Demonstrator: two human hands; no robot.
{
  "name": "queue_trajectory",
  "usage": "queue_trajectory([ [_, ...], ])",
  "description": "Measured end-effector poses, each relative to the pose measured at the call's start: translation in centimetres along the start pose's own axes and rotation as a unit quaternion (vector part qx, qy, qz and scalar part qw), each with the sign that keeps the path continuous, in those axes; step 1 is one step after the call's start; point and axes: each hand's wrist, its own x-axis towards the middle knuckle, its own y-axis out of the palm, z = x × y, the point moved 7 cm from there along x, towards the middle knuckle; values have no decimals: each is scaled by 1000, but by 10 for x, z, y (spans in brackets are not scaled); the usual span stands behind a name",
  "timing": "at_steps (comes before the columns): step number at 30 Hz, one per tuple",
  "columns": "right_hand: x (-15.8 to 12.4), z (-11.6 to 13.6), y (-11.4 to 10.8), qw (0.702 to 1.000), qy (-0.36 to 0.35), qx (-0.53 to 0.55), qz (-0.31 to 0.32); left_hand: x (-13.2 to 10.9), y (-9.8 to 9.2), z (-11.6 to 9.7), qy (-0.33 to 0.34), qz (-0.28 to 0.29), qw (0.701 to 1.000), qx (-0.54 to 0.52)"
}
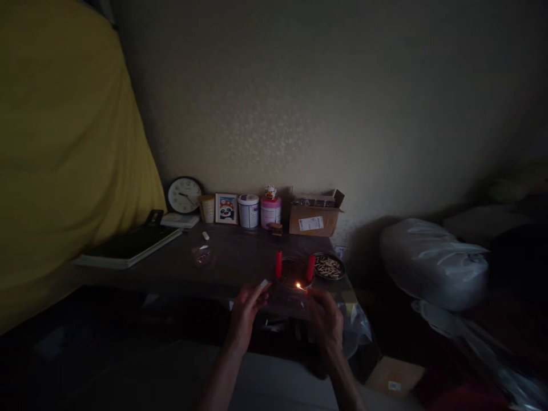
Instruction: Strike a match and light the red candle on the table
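My right hand [327, 319] pinches a burning match [302, 287], its flame at the left tip. My left hand [247, 314] is closed on a small, white, matchbox-like thing [264, 283]; its exact kind is too dim to tell. Just beyond the flame, two red candles [278, 265] stand upright at opposite sides of a dark round dish [293, 276]. No flame shows on either candle. To the right of the dish sits a round tray [342, 273] full of short pale sticks [329, 266] that look like matches.
Along the wall stand a clock [185, 194], a framed panda picture [226, 209], two tins [249, 211] and a cardboard box [314, 221]. A large book [128, 248] lies left on the dark table [240, 257]. White bags [432, 262] are at right.
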Motion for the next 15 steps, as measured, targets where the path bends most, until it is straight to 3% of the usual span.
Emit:
queue_trajectory([
  [15,3,3,6,1000,-21,0,16,5,-3,4,4,6,1000,-7],
])
